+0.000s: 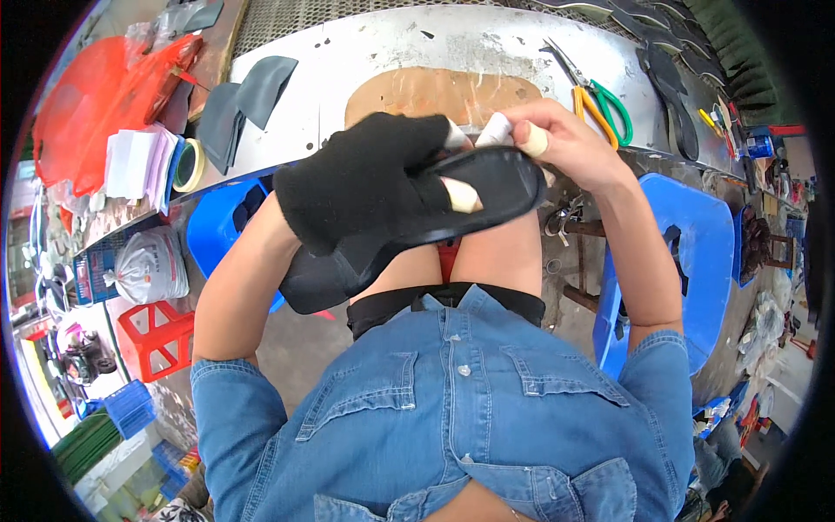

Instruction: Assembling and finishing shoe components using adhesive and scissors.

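A black sandal (pixel 509 178) is held up over my lap, its toe pointing right and its heel end at the lower left. My left hand (pixel 352 170), in a black fingerless glove, is closed around its middle. One finger with a cream cover shows above the insole by the strap. My right hand (pixel 574 139) is bare apart from pale finger covers. Its thumb and a finger are bent close together at the toe's upper edge, and other fingertips show behind the toe. Whether anything small is between them is hidden.
Behind the sandal is a metal worktable (pixel 409 39) with a brown pad (pixel 400 87). Scissors (pixel 600 100) with orange and green handles lie there, plus black soles (pixel 670 100) and dark cut pieces (pixel 261 87). Blue bins (pixel 709 252) stand at both sides; a red stool (pixel 156 335) is left.
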`<action>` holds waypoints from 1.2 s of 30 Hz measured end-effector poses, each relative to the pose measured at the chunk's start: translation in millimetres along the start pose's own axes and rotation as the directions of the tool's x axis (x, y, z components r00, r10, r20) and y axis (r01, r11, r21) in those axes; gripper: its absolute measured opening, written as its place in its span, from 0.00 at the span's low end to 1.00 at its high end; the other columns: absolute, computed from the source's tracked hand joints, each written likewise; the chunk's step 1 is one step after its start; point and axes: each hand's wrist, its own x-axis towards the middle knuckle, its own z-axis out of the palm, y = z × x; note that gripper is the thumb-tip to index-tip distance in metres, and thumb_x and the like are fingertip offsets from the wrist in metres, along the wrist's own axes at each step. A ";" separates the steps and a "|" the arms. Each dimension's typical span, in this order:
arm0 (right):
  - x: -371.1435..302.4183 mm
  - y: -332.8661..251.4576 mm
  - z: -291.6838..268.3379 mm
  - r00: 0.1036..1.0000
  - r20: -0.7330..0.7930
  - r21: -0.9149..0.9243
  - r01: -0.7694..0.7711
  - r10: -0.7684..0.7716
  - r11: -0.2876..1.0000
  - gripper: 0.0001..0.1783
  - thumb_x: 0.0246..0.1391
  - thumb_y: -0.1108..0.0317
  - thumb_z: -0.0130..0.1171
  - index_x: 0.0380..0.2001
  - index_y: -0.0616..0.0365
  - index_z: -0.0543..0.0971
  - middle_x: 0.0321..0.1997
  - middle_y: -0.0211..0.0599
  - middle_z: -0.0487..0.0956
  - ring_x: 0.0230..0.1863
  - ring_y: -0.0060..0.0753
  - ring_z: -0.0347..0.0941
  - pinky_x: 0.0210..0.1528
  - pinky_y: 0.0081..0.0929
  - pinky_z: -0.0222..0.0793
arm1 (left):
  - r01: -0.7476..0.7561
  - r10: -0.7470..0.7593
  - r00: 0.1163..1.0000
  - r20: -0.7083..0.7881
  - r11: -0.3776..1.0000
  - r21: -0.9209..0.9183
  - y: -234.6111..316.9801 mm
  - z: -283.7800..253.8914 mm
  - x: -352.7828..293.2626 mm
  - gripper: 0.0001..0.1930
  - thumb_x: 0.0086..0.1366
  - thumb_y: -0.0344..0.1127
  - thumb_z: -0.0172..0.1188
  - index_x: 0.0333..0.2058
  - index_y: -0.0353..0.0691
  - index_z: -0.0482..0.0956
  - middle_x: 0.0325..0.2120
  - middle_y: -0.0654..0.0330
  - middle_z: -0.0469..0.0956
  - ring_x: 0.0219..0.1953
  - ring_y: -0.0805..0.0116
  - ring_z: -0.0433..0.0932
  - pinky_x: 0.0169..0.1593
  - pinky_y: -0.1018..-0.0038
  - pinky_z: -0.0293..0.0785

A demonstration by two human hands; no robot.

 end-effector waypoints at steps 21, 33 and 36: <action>8.6 -14.3 19.5 0.938 -0.331 0.045 0.121 -0.099 0.992 0.23 0.62 0.52 0.47 0.33 0.66 0.78 0.26 0.27 0.76 0.30 0.18 0.69 0.33 0.19 0.66 | 0.017 -0.184 0.849 -0.496 0.946 -0.323 -3.2 29.8 -5.0 0.23 0.54 0.40 0.65 0.45 0.32 0.72 0.29 0.52 0.79 0.32 0.68 0.79 0.37 0.74 0.73; 21.6 -16.0 37.5 0.810 -0.531 0.009 0.298 -0.248 0.955 0.20 0.61 0.55 0.49 0.31 0.65 0.77 0.21 0.24 0.71 0.24 0.13 0.63 0.26 0.16 0.58 | -0.031 -0.263 0.722 -0.640 0.912 -0.410 1.0 46.8 9.2 0.24 0.54 0.38 0.65 0.45 0.29 0.70 0.30 0.51 0.79 0.34 0.69 0.80 0.37 0.76 0.74; 32.7 -8.4 43.9 0.666 -0.645 -0.232 0.296 -0.375 0.927 0.17 0.61 0.60 0.49 0.29 0.65 0.75 0.22 0.24 0.70 0.25 0.13 0.62 0.26 0.16 0.59 | -0.023 -0.287 0.676 -0.679 0.913 -0.408 3.3 50.1 13.5 0.24 0.54 0.38 0.65 0.45 0.28 0.69 0.31 0.51 0.79 0.34 0.69 0.79 0.37 0.76 0.74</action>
